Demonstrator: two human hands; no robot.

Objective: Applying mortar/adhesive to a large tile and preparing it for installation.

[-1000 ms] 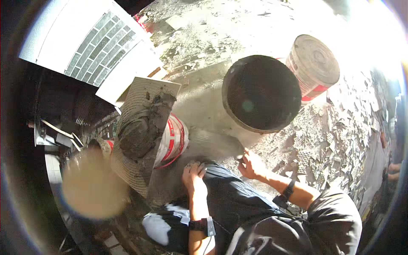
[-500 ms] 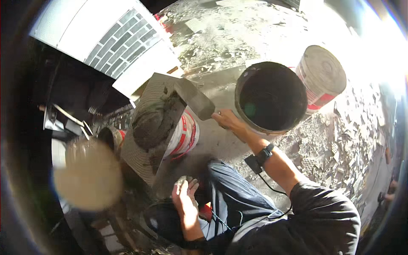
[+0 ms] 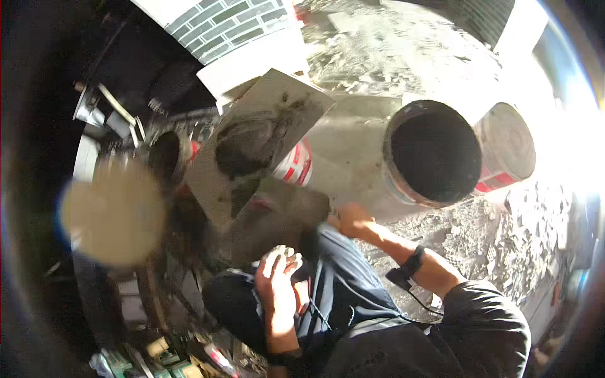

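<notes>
One tile point(image 3: 302, 94) and four buckets point(image 3: 507, 142) stand before me: one beneath the tile, one to its left, two to its right. At the tile's near side are my left hand point(image 3: 276, 274), my right hand point(image 3: 355, 220) and one trowel point(image 3: 295, 200).

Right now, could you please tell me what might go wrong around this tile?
The tile might tip: it overhangs the red-and-white bucket that seems to support it, and the left hand is not steadying it. The right hand's trowel, near the tile's lower edge, could bump it. Some grey mortar might then slide off.
</notes>
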